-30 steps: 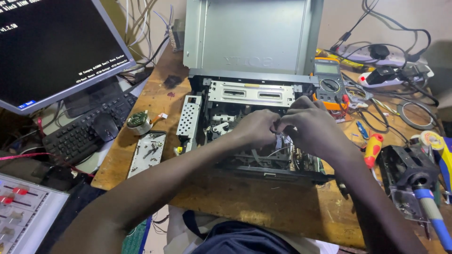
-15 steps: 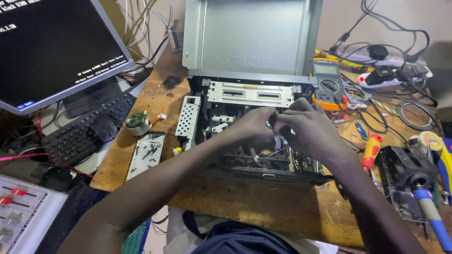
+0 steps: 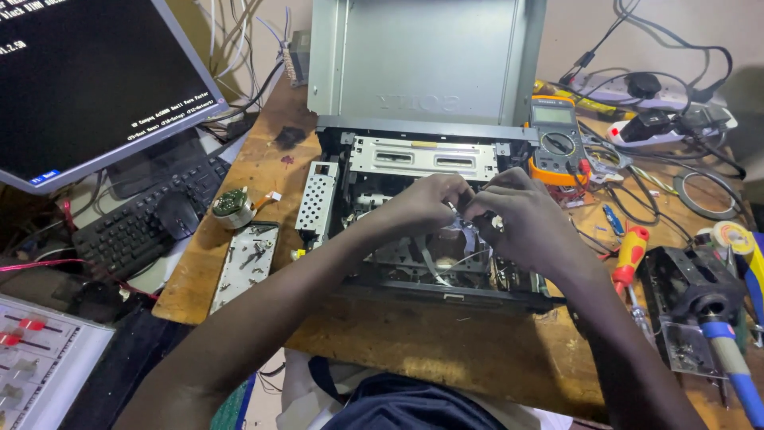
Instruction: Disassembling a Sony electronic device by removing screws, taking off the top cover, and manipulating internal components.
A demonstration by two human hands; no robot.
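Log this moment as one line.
left hand: pinching small part inside open player chassis | right hand: fingers meeting left over mechanism | multimeter: right of chassis | screwdriver: on bench

A worn wooden counter fills the scene, its top scuffed and stained, set against a plain pale wall. Cables hang down the wall at the back left. The light is dim and warm, leaving the left edge in shadow.
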